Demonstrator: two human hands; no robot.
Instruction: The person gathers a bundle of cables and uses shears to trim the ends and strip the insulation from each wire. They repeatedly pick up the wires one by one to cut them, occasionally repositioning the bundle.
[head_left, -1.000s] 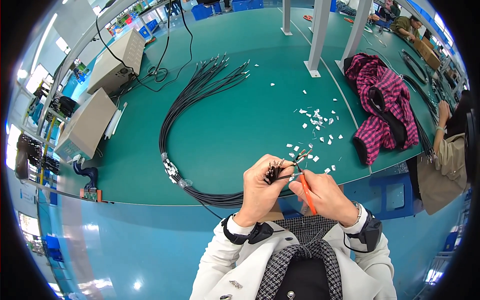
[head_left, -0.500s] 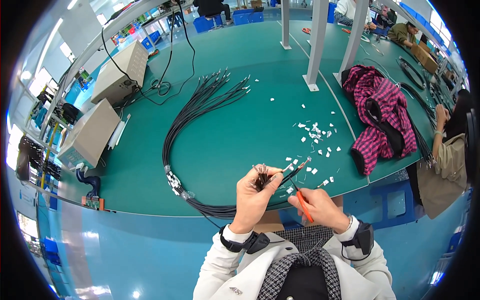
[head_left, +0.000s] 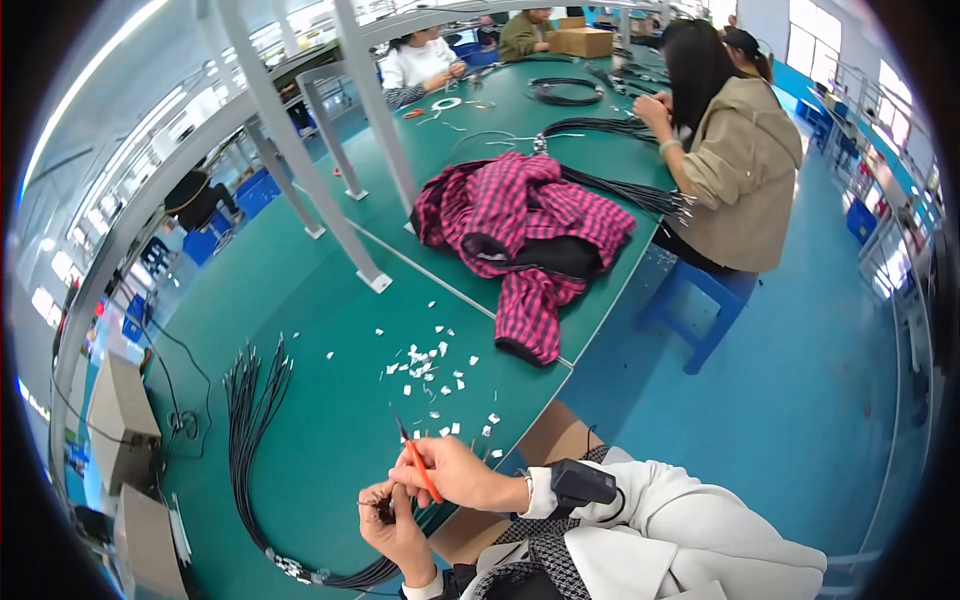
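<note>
My left hand (head_left: 402, 545) is closed around a bunch of cable ends (head_left: 383, 510) near the table's front edge. They belong to a bundle of thin black cables (head_left: 243, 480), which curves across the green table and is wrapped with clear and white material (head_left: 288, 566) at its lower bend. Against the left hand's fingers, my right hand (head_left: 458, 474) grips orange-handled snips (head_left: 418, 467), their dark, narrow tip pointing up and away over the table. Fingers and blur hide the single wire ends. White scraps (head_left: 425, 365) lie scattered just beyond the hands.
A pink-and-black checked jacket (head_left: 515, 215) lies farther right on the table (head_left: 300, 290). Grey metal posts (head_left: 330, 225) rise from the tabletop. A co-worker in a beige jacket (head_left: 745, 165) sits at the right edge by a blue stool (head_left: 700, 310). Beige boxes (head_left: 145, 545) stand left.
The view has swung right, bringing the co-worker and jacket toward the middle. My right hand with the snips has come up against my left hand; the snips are now clear of the cable ends.
</note>
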